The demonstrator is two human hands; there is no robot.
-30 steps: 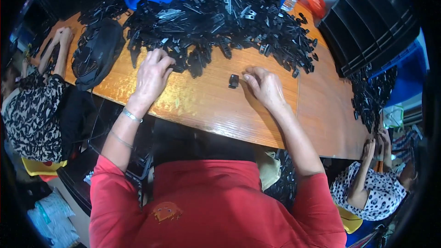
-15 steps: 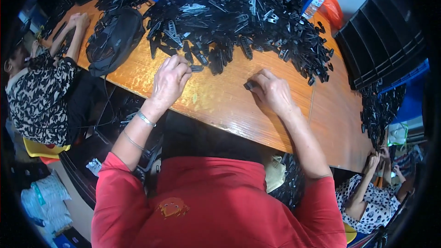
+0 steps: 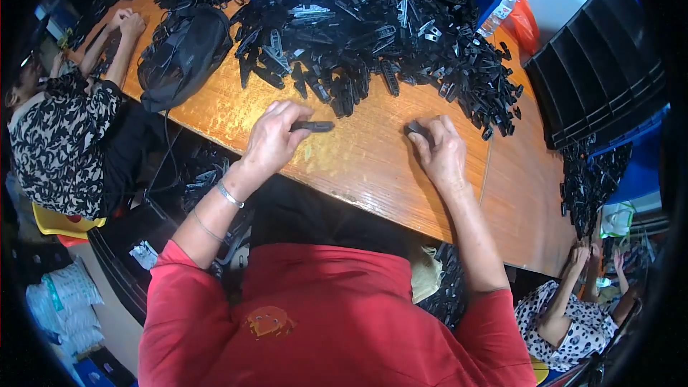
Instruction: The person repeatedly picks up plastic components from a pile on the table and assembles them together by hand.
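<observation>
My left hand [image 3: 276,137] holds a long black plastic piece [image 3: 313,127] just above the wooden table [image 3: 358,165]. My right hand [image 3: 441,150] is closed around a small black plastic part [image 3: 416,129] resting near the tabletop. A large heap of black plastic parts [image 3: 373,36] lies on the table directly beyond both hands, its near edge a short way from my fingers.
A black bag [image 3: 183,54] lies on the table at the left. A person in a patterned top [image 3: 57,136] sits at the left end, another [image 3: 573,308] at the lower right. Black stacked trays [image 3: 602,72] and a blue bin [image 3: 638,172] stand at the right.
My left hand has drawn back from the heap with a long black piece in it. My right hand stays closed on its small part, and the view has shifted closer.
</observation>
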